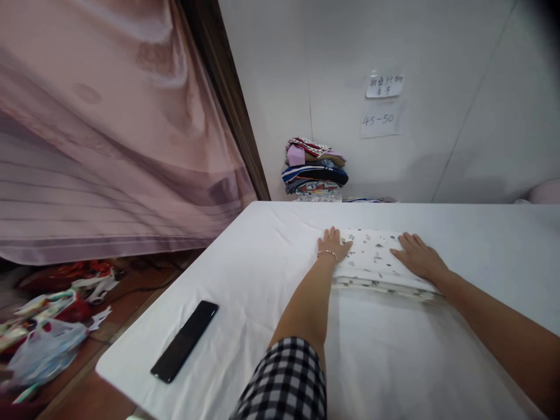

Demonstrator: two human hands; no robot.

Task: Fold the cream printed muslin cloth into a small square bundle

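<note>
A white cloth with a small leaf print lies folded in several layers on the white-covered table. My left hand rests flat on its left end, fingers spread and pointing away from me, a bracelet round the wrist. On the right end of the cloth lies my right hand, palm down with the fingers stretched out. Neither hand grips anything. The layered edge of the cloth faces me.
A black phone lies at the table's left front. Behind the far edge rises a stack of folded clothes against the wall. A pink curtain hangs at left; plastic bags lie on the floor. Handwritten papers hang on the wall.
</note>
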